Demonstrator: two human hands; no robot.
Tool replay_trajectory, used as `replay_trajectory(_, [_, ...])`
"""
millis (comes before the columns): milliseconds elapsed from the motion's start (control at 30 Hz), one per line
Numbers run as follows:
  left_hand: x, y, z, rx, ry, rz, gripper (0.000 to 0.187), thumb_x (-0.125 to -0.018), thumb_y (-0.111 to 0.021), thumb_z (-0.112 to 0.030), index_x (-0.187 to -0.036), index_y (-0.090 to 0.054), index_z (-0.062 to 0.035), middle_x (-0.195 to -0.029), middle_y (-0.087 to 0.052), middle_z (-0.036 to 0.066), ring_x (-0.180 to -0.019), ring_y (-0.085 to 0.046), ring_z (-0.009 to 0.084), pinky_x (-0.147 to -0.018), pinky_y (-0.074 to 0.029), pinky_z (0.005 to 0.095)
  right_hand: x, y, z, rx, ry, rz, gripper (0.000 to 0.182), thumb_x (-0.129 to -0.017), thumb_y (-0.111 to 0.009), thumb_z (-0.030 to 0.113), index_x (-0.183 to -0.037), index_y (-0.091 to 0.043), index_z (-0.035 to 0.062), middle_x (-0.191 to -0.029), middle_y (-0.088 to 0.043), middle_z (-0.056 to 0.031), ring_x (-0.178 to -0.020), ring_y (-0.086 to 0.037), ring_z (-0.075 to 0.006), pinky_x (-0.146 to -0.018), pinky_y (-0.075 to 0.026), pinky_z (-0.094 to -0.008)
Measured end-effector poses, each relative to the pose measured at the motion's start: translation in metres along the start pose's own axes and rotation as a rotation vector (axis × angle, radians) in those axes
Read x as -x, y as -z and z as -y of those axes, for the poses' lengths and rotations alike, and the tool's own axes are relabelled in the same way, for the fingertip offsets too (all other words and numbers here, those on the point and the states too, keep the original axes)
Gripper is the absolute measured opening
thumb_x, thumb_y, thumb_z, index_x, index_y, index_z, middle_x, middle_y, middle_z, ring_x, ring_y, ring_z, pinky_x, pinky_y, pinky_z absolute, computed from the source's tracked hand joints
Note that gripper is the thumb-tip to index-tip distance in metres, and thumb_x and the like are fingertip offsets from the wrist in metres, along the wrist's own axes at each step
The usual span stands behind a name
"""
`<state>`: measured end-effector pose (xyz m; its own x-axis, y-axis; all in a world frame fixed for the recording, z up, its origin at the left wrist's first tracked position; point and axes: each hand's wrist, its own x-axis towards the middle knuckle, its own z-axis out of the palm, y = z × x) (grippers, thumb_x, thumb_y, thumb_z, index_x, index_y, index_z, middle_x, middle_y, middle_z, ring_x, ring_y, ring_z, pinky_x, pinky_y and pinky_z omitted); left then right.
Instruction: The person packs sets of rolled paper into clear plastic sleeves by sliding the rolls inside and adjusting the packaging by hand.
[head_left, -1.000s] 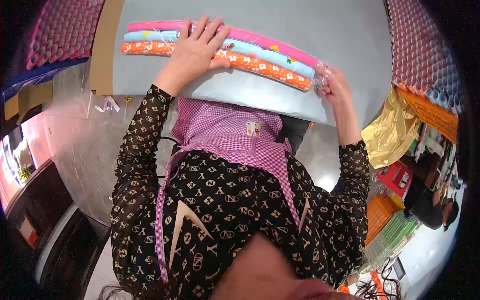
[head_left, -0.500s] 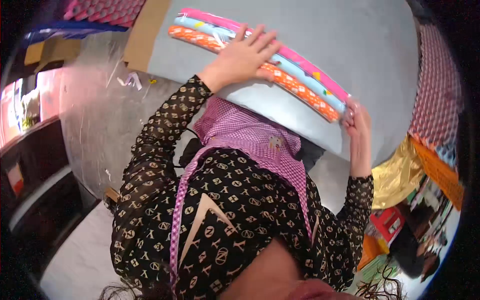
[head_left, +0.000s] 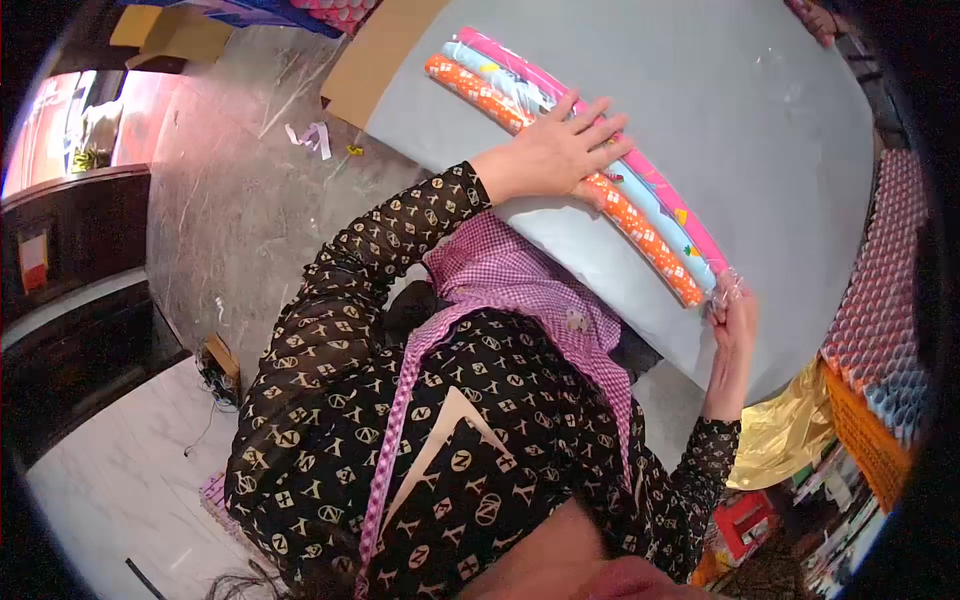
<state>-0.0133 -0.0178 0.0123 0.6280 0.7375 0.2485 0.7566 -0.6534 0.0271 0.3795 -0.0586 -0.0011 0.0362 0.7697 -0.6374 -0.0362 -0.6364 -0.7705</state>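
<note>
Three printed rolls, a pink roll [head_left: 690, 220], a light blue roll [head_left: 655, 213] and an orange roll [head_left: 650, 243], are lying side by side in clear film on the grey table [head_left: 780, 170], with the orange one running nearest the body. The left hand [head_left: 550, 158] is resting across the middle of the set, palm down, fingers spread over the rolls and thumb extending along the orange one. At the near-right end, the right hand [head_left: 738, 325] is pinching the gathered film end [head_left: 725, 285] between thumb and fingers. Correct technique is depending on even, light palm pressure, since heavy force is risking dents. The pinch is best acting on loose film only, in line with the rolls; a sideways pull is risking tearing or skewing.
</note>
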Motion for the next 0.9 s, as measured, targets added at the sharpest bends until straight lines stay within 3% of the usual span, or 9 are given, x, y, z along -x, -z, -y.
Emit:
replay_trajectory(233, [0.001, 0.001, -0.001, 0.009, 0.000, 0.013, 0.084, -0.081, -0.056, -0.067, -0.143, -0.046, -0.0111, -0.151, -0.041, 0.012, -0.139, -0.037, 0.0349, -0.115, -0.024, 0.0578, 0.002, -0.011, 0.011, -0.059, -0.095, -0.023, 0.021, -0.093, -0.063, 0.021, -0.077, -0.052, 0.0140, -0.054, -0.040, 0.0063, -0.039, -0.031, -0.0047, -0.037, -0.026, -0.0227])
replay_trajectory(300, [0.001, 0.000, -0.002, 0.015, -0.001, -0.001, 0.084, -0.081, -0.056, -0.067, -0.143, -0.046, -0.0111, -0.151, -0.041, 0.012, -0.140, -0.037, 0.0347, -0.115, -0.024, 0.0580, -0.004, -0.004, 0.006, -0.159, -0.149, -0.023, 0.011, -0.092, -0.066, 0.019, -0.091, -0.062, 0.0086, -0.055, -0.040, 0.0074, -0.039, -0.032, -0.0036, -0.036, -0.026, -0.0222])
replay_trajectory(433, [0.000, 0.001, -0.002, 0.014, -0.003, 0.010, 0.083, -0.082, -0.055, -0.067, -0.143, -0.045, -0.0115, -0.151, -0.040, 0.013, -0.140, -0.037, 0.0343, -0.115, -0.023, 0.0584, -0.007, -0.005, 0.004, -0.234, -0.172, -0.038, 0.012, -0.093, -0.066, 0.019, -0.095, -0.063, 0.0074, -0.055, -0.038, 0.0077, -0.040, -0.031, -0.0038, -0.036, -0.025, -0.0221])
replay_trajectory(500, [0.000, 0.001, -0.001, 0.029, -0.005, 0.011, 0.083, -0.082, -0.055, -0.067, -0.143, -0.045, -0.0117, -0.151, -0.040, 0.013, -0.140, -0.037, 0.0344, -0.115, -0.023, 0.0584, -0.003, -0.009, 0.011, -0.209, -0.222, -0.087, 0.023, -0.095, -0.064, 0.024, -0.077, -0.054, 0.0148, -0.052, -0.037, 0.0060, -0.039, -0.028, -0.0049, -0.037, -0.021, -0.0232])
replay_trajectory(533, [0.000, 0.000, 0.000, 0.019, 0.002, 0.032, 0.083, -0.082, -0.056, -0.067, -0.143, -0.045, -0.0117, -0.151, -0.040, 0.013, -0.140, -0.037, 0.0344, -0.115, -0.023, 0.0584, -0.005, -0.006, 0.009, -0.212, -0.227, -0.101, 0.023, -0.095, -0.064, 0.024, -0.077, -0.054, 0.0148, -0.052, -0.037, 0.0060, -0.039, -0.028, -0.0049, -0.037, -0.021, -0.0232])
replay_trajectory(667, [-0.001, -0.003, 0.001, 0.020, -0.003, 0.056, 0.084, -0.081, -0.056, -0.068, -0.144, -0.045, -0.0122, -0.150, -0.042, 0.013, -0.140, -0.037, 0.0341, -0.114, -0.024, 0.0582, -0.005, 0.017, -0.002, -0.092, -0.075, 0.061, 0.017, -0.094, -0.066, 0.025, -0.087, -0.058, 0.0117, -0.056, -0.040, 0.0067, -0.039, -0.031, -0.0032, -0.036, -0.023, -0.0232])
replay_trajectory(733, [-0.001, -0.004, -0.002, 0.034, -0.032, 0.054, 0.084, -0.082, -0.055, -0.068, -0.143, -0.046, -0.0128, -0.148, -0.044, 0.014, -0.140, -0.037, 0.0344, -0.114, -0.024, 0.0579, 0.013, -0.007, 0.020, 0.027, -0.098, -0.002, 0.016, -0.094, -0.066, 0.023, -0.088, -0.058, 0.0099, -0.058, -0.042, 0.0064, -0.040, -0.034, -0.0037, -0.035, -0.025, -0.0230])
replay_trajectory(900, [0.001, 0.002, 0.001, -0.089, -0.013, 0.043, 0.084, -0.081, -0.057, -0.067, -0.144, -0.045, -0.0142, -0.149, -0.044, 0.012, -0.138, -0.039, 0.0330, -0.113, -0.026, 0.0574, 0.010, -0.010, 0.014, -0.051, -0.059, 0.007, 0.007, -0.089, -0.065, 0.012, -0.088, -0.062, 0.0048, -0.058, -0.045, 0.0049, -0.041, -0.034, -0.0046, -0.038, -0.028, -0.0231])
